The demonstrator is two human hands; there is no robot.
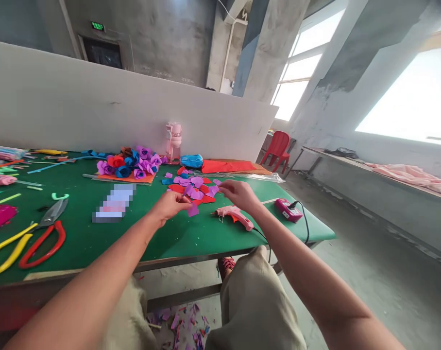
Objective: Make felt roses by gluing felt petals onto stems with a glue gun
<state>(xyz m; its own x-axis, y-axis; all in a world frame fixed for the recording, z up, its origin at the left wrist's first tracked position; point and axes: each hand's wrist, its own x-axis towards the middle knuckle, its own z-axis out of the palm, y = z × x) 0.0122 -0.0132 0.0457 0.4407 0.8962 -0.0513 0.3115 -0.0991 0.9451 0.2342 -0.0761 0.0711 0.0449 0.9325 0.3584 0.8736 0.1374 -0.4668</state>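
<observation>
My left hand (169, 206) is closed in a pinch at the near left side of a loose pile of paper petals (196, 182), purple, red and blue. A purple paper petal (193, 210) hangs at its fingertips. My right hand (241, 192) is pinched too, at the right edge of the pile; purple paper lies against its fingertips, but what is between them is too small to make out. Below the right hand, a pink hot glue gun (235, 215) rests on its side on the green table (169, 238), nozzle pointing left.
Finished paper flowers (133, 163) stand behind on an orange sheet. Scissors (47, 228) with yellow and red handles lie at left. A pink bottle (174, 143), blue pouch (191, 161), red paper (228, 166) and a corded pink power box (288, 210) are around. Paper scraps (184, 323) litter the floor.
</observation>
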